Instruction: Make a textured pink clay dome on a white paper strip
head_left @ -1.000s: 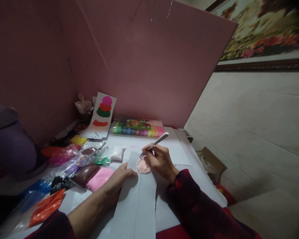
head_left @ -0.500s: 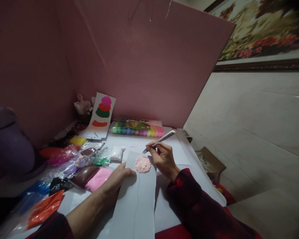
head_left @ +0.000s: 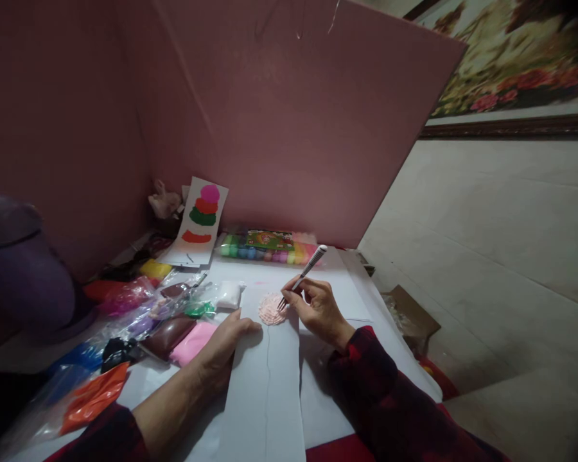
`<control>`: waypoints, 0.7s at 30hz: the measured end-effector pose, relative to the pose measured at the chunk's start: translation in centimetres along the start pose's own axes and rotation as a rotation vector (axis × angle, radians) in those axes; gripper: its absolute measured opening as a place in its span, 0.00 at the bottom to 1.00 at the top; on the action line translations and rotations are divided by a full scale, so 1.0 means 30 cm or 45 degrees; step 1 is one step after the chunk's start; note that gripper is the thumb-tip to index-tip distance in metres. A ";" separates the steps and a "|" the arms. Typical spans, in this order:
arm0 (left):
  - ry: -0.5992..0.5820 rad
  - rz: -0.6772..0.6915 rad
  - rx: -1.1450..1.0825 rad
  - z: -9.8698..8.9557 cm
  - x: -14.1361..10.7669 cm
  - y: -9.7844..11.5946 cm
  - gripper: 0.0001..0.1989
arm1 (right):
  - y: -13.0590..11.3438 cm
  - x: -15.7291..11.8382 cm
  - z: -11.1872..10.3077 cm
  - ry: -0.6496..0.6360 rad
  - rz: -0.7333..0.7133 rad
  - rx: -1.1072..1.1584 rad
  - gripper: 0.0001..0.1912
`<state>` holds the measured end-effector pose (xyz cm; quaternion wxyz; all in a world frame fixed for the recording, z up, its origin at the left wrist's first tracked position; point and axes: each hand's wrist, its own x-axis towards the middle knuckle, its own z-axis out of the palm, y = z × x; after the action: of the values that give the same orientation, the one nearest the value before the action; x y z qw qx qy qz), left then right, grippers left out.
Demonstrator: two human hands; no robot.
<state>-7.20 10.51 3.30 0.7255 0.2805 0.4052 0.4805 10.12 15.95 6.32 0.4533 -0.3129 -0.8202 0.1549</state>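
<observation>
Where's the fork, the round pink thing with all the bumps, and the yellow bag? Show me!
Fork (head_left: pixel 310 260): head view, on its handle.
Round pink thing (head_left: pixel 268 310): head view, on its bumpy top.
Yellow bag (head_left: pixel 155 269): head view, on its middle.

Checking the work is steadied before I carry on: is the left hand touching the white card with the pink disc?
Touching: the head view shows the left hand with its thumb lying over the left edge of the white card.
</observation>
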 end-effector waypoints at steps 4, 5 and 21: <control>0.025 0.037 0.018 0.006 -0.007 -0.002 0.25 | 0.004 -0.008 0.011 -0.057 0.024 0.029 0.06; 0.021 0.042 0.015 0.008 -0.009 -0.002 0.25 | 0.004 -0.010 0.013 -0.066 0.032 0.036 0.06; 0.075 0.052 0.095 0.029 -0.028 0.003 0.17 | -0.001 -0.012 0.016 -0.060 0.001 0.001 0.06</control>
<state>-6.67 9.75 4.10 0.6924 0.3013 0.4379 0.4879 9.85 15.71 5.84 0.4338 -0.3093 -0.8305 0.1626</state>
